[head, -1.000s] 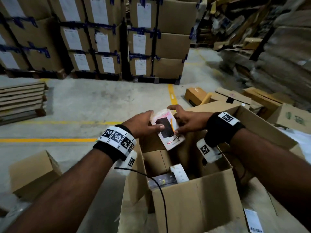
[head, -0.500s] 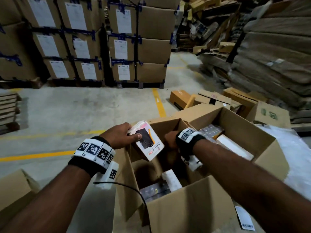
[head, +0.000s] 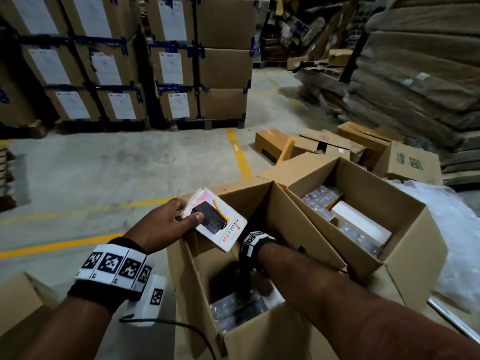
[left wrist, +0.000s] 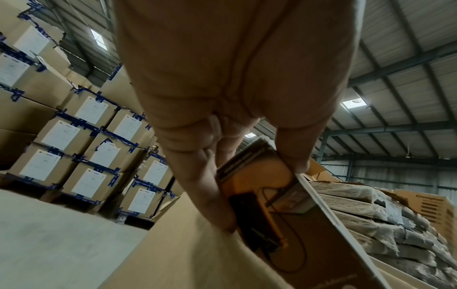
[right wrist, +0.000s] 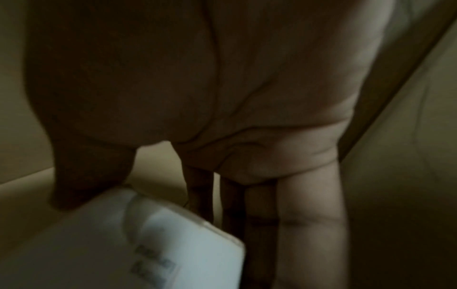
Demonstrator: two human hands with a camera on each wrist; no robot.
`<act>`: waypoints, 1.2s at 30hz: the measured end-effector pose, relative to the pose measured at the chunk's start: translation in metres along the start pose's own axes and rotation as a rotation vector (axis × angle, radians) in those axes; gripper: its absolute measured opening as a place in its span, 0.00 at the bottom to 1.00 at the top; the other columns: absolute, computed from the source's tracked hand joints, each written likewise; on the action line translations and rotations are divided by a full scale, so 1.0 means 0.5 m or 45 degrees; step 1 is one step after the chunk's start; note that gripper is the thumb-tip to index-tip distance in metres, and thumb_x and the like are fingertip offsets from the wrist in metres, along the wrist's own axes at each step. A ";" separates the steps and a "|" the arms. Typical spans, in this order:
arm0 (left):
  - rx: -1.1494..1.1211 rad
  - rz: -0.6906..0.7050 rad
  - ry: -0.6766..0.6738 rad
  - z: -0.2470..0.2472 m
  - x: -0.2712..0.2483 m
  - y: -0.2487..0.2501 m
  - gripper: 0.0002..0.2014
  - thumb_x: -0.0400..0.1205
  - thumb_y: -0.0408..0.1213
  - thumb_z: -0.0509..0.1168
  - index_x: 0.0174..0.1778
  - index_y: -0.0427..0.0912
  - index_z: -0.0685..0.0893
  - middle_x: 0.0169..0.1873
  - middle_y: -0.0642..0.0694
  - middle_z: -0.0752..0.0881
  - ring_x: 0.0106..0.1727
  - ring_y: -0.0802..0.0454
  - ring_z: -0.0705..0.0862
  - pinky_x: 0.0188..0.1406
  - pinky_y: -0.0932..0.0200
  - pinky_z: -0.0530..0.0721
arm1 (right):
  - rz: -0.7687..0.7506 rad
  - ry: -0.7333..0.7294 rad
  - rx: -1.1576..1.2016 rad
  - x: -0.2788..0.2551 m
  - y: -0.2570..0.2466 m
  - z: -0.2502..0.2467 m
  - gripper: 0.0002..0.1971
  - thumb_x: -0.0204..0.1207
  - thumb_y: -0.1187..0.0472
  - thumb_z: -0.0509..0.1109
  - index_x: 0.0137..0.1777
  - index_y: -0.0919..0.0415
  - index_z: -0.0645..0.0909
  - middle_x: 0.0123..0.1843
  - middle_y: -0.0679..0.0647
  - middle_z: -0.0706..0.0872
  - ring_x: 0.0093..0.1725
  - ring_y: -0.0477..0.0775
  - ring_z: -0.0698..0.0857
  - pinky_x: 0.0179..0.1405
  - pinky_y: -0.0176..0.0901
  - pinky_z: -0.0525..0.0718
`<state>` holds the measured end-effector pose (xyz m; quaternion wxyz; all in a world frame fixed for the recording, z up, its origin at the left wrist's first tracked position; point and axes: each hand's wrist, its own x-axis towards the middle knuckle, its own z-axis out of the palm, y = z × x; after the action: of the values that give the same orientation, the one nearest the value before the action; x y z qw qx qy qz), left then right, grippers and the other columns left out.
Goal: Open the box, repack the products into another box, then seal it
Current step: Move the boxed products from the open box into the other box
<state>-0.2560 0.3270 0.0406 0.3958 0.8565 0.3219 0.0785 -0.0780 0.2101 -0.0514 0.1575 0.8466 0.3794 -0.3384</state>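
My left hand (head: 166, 224) grips a white power bank box (head: 220, 219) by one end, above the back left corner of the near open carton (head: 259, 339). In the left wrist view, the thumb and fingers of that hand (left wrist: 247, 176) clamp the same power bank box (left wrist: 284, 215). My right arm reaches down into the near carton, and only the wristband (head: 255, 242) shows in the head view. Inside, the thumb and straight fingers of my right hand (right wrist: 158, 195) sit on either side of a blurred white product box (right wrist: 148, 244). Dark wrapped packs (head: 239, 310) lie on the carton's bottom.
A second open carton (head: 405, 242) touches the near one on the right and holds wrapped packs and a white box (head: 361, 224). Small cartons (head: 324, 144) lie behind. Another carton (head: 15, 302) sits lower left. Plastic wrap (head: 454, 229) lies right. Palletised cartons (head: 130, 61) stand at the back.
My right hand let go of the power bank box and dropped into the near carton. The left hand kept the box and holds it alone.
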 end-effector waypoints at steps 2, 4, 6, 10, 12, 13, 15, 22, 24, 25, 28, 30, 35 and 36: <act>0.053 0.000 0.006 0.001 -0.002 0.001 0.37 0.62 0.72 0.61 0.59 0.49 0.79 0.51 0.50 0.86 0.52 0.50 0.86 0.56 0.46 0.85 | 0.103 0.049 -0.189 -0.001 0.002 0.002 0.42 0.68 0.50 0.80 0.79 0.60 0.67 0.77 0.60 0.72 0.74 0.65 0.75 0.62 0.66 0.79; 0.148 -0.030 0.031 0.003 -0.002 0.004 0.34 0.67 0.69 0.61 0.60 0.47 0.79 0.53 0.48 0.86 0.55 0.48 0.84 0.58 0.49 0.82 | 0.089 0.081 -0.254 0.006 0.005 0.005 0.50 0.61 0.43 0.83 0.80 0.57 0.65 0.78 0.59 0.71 0.74 0.65 0.73 0.61 0.70 0.80; 0.179 -0.048 0.052 0.005 0.002 0.005 0.31 0.71 0.66 0.63 0.61 0.46 0.79 0.54 0.47 0.85 0.56 0.48 0.84 0.58 0.50 0.82 | 0.060 0.101 -0.300 0.024 0.013 0.011 0.51 0.61 0.40 0.82 0.81 0.54 0.64 0.79 0.59 0.69 0.75 0.68 0.72 0.59 0.75 0.79; 0.201 -0.044 0.073 0.011 0.009 0.001 0.25 0.78 0.59 0.67 0.61 0.44 0.79 0.56 0.45 0.86 0.57 0.47 0.83 0.55 0.53 0.81 | -0.007 0.160 -0.399 0.035 0.042 0.004 0.46 0.65 0.42 0.80 0.82 0.47 0.62 0.80 0.58 0.67 0.74 0.69 0.72 0.60 0.77 0.77; 0.195 -0.063 0.070 0.012 0.008 0.003 0.27 0.76 0.62 0.67 0.62 0.44 0.78 0.56 0.45 0.85 0.57 0.47 0.83 0.55 0.53 0.80 | -0.056 0.188 -0.367 0.006 0.061 -0.021 0.42 0.69 0.49 0.79 0.81 0.43 0.63 0.80 0.55 0.69 0.74 0.67 0.73 0.64 0.70 0.78; 0.174 -0.073 0.072 0.013 0.008 0.002 0.30 0.73 0.64 0.66 0.62 0.45 0.78 0.56 0.45 0.85 0.58 0.47 0.83 0.56 0.53 0.80 | -0.095 0.201 -0.355 -0.004 0.072 -0.036 0.39 0.70 0.49 0.79 0.80 0.41 0.65 0.79 0.54 0.71 0.73 0.65 0.75 0.66 0.65 0.78; 0.143 -0.081 0.084 0.015 0.007 0.003 0.30 0.73 0.64 0.66 0.62 0.44 0.79 0.56 0.45 0.85 0.58 0.47 0.83 0.57 0.52 0.80 | -0.150 0.168 -0.301 -0.015 0.086 -0.063 0.37 0.69 0.45 0.78 0.77 0.39 0.68 0.77 0.49 0.74 0.71 0.61 0.78 0.67 0.58 0.79; -0.125 -0.075 0.053 -0.002 0.021 0.003 0.29 0.70 0.63 0.71 0.49 0.37 0.84 0.36 0.45 0.86 0.37 0.49 0.84 0.43 0.50 0.84 | -0.404 0.147 -0.307 -0.051 0.077 -0.136 0.27 0.68 0.44 0.78 0.61 0.62 0.83 0.57 0.58 0.88 0.54 0.59 0.87 0.45 0.44 0.81; -0.138 -0.104 0.131 -0.031 0.045 -0.008 0.40 0.62 0.74 0.69 0.44 0.35 0.84 0.31 0.43 0.86 0.34 0.47 0.86 0.47 0.40 0.87 | -0.471 0.234 -0.307 -0.082 0.092 -0.166 0.25 0.72 0.45 0.75 0.59 0.65 0.82 0.55 0.60 0.86 0.54 0.60 0.85 0.42 0.43 0.76; -0.163 -0.116 0.172 -0.044 0.060 -0.013 0.43 0.59 0.78 0.67 0.43 0.35 0.84 0.32 0.41 0.89 0.36 0.44 0.89 0.51 0.37 0.87 | -0.514 0.262 -0.302 -0.104 0.106 -0.183 0.25 0.73 0.45 0.74 0.61 0.64 0.81 0.57 0.60 0.85 0.55 0.61 0.83 0.44 0.44 0.77; -0.200 -0.108 0.251 -0.064 0.080 0.030 0.45 0.59 0.79 0.65 0.42 0.34 0.85 0.33 0.38 0.91 0.40 0.40 0.91 0.55 0.34 0.86 | -0.629 0.352 -0.244 -0.176 0.177 -0.247 0.25 0.75 0.45 0.72 0.67 0.59 0.78 0.60 0.54 0.83 0.57 0.56 0.81 0.54 0.47 0.80; -0.215 -0.059 0.264 -0.053 0.076 0.096 0.42 0.60 0.75 0.64 0.40 0.32 0.85 0.32 0.37 0.90 0.41 0.38 0.91 0.55 0.35 0.86 | -0.638 0.458 -0.161 -0.229 0.238 -0.293 0.26 0.76 0.45 0.72 0.69 0.57 0.77 0.59 0.50 0.81 0.55 0.52 0.79 0.54 0.44 0.77; -0.195 0.012 0.214 0.029 0.104 0.213 0.38 0.63 0.73 0.63 0.44 0.36 0.84 0.34 0.41 0.91 0.40 0.43 0.91 0.54 0.38 0.87 | -0.457 0.736 -0.097 -0.296 0.429 -0.388 0.25 0.75 0.46 0.74 0.68 0.57 0.78 0.62 0.54 0.83 0.58 0.58 0.82 0.58 0.51 0.80; -0.183 0.026 0.206 0.048 0.116 0.233 0.38 0.63 0.73 0.63 0.44 0.37 0.83 0.34 0.41 0.91 0.40 0.43 0.91 0.53 0.37 0.87 | -0.389 0.754 -0.087 -0.297 0.466 -0.395 0.26 0.74 0.48 0.75 0.69 0.58 0.77 0.63 0.56 0.83 0.60 0.59 0.82 0.59 0.50 0.80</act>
<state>-0.1443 0.2917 0.1022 0.4283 0.8199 0.3374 0.1742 0.1143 0.0796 0.1960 0.0160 0.8357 0.5425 -0.0844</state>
